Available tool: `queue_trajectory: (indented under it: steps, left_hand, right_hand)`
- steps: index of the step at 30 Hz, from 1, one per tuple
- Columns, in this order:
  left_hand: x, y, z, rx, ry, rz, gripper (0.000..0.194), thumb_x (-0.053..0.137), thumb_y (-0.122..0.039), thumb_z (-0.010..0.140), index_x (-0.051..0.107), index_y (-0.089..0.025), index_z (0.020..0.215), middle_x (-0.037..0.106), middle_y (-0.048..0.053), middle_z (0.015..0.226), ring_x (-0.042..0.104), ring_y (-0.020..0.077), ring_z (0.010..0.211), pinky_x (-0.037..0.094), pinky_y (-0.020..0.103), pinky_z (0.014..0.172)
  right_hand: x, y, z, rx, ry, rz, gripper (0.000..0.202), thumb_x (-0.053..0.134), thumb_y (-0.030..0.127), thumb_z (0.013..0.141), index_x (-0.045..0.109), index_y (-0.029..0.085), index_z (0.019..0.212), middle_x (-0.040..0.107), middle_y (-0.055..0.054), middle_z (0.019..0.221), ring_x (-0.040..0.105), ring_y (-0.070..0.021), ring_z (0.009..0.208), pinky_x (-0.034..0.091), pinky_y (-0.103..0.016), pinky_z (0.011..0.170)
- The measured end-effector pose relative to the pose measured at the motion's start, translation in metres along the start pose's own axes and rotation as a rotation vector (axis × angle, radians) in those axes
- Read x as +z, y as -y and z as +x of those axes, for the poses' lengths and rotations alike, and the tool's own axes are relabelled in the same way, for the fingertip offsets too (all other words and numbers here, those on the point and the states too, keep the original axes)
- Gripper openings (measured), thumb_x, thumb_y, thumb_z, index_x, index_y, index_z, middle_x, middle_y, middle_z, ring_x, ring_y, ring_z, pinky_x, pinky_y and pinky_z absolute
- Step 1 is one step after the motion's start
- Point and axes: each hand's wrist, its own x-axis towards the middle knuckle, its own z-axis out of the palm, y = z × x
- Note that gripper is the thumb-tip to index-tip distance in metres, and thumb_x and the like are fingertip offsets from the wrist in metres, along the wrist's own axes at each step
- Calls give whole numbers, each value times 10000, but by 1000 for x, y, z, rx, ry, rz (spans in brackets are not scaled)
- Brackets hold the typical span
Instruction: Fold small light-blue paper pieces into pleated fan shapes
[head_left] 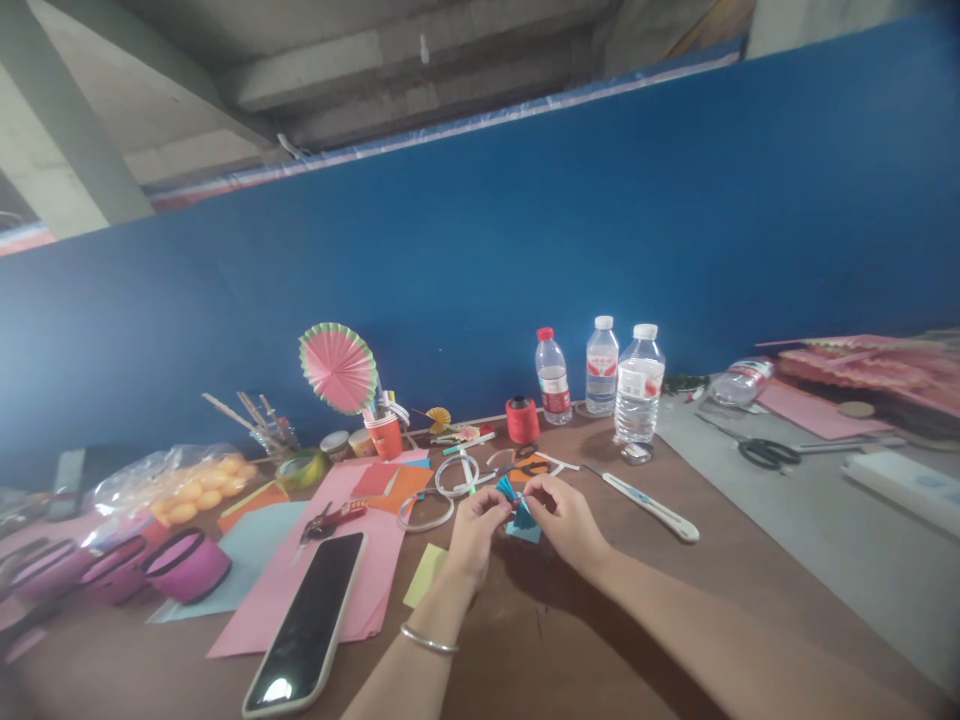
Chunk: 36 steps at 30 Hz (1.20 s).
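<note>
Both my hands meet over the brown table around a small pleated blue paper piece (524, 514). On its left side, my left hand (478, 522), with a silver bangle at the wrist, pinches it between thumb and fingers. My right hand (564, 512) is closed on its other side. The folds fan out above and below the fingertips, and the middle is partly covered by them. A flat light-blue paper square (527, 533) lies just beneath. Left of my left wrist is a yellow-green paper slip (425, 575).
A phone (309, 625) lies on pink paper (375, 590) to the left. On the right is a white utility knife (651, 506). Water bottles (640, 390) and a red thread spool (523, 420) stand behind. A pink paper fan (338, 367) rises from an orange cup (386, 437).
</note>
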Motion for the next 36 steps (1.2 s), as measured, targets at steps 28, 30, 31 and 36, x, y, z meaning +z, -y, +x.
queue_trajectory:
  steps: [28, 30, 31, 36]
  left_hand:
    - [2, -1, 0, 13, 6, -82, 89, 552, -165, 632, 493, -122, 581, 463, -19, 555, 424, 76, 555, 321, 181, 556]
    - [3, -2, 0, 11, -5, -116, 98, 562, -161, 620, 491, -120, 565, 463, -20, 549, 425, 75, 553, 323, 182, 563]
    - [3, -3, 1, 5, -9, -134, 103, 566, -161, 615, 489, -120, 558, 463, -21, 544, 426, 75, 550, 323, 183, 562]
    - [5, -5, -1, 12, -3, -176, 97, 570, -147, 605, 495, -118, 550, 460, -26, 530, 422, 70, 538, 316, 178, 551]
  right_hand:
    - [-1, 2, -1, -7, -35, -51, 140, 380, 256, 806, 475, 154, 788, 525, -5, 714, 482, -115, 653, 364, -200, 606]
    - [-1, 2, -2, -3, -41, -57, 138, 380, 257, 808, 472, 157, 782, 523, -3, 708, 482, -116, 653, 361, -199, 603]
    - [-1, 1, -2, 0, -42, -59, 139, 380, 258, 808, 471, 158, 779, 523, -4, 707, 481, -116, 651, 360, -200, 600]
    - [-2, 2, -2, 16, -39, -63, 137, 375, 258, 811, 467, 161, 781, 521, 2, 696, 479, -114, 635, 357, -200, 593]
